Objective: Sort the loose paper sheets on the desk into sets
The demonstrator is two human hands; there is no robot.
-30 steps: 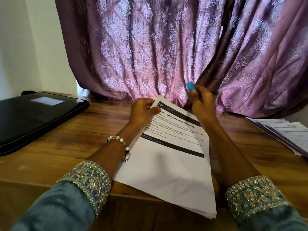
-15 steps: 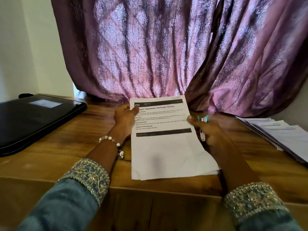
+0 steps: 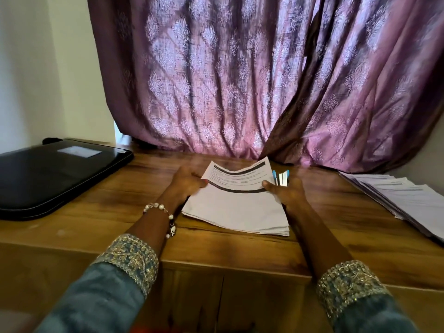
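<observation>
A thin set of white printed sheets (image 3: pixel 236 207) lies on the middle of the wooden desk (image 3: pixel 96 212), its far end lifted and bowed. My left hand (image 3: pixel 188 182) holds the set's left edge, thumb on top. At the right edge, my right hand (image 3: pixel 284 192) pinches the sheets with the thumb on top and also holds a small blue and white object (image 3: pixel 281 178) that sticks up past the fingers. A second pile of printed sheets (image 3: pixel 406 200), fanned out, lies at the desk's right side.
A closed black laptop (image 3: pixel 55 174) lies at the desk's left end. A purple patterned curtain (image 3: pixel 240 80) hangs behind the desk and touches its back edge. The desk's front edge runs just below my wrists.
The set has gone from raised and tilted toward me to lying farther back on the desk. My right hand came down from near the curtain to the set's right edge.
</observation>
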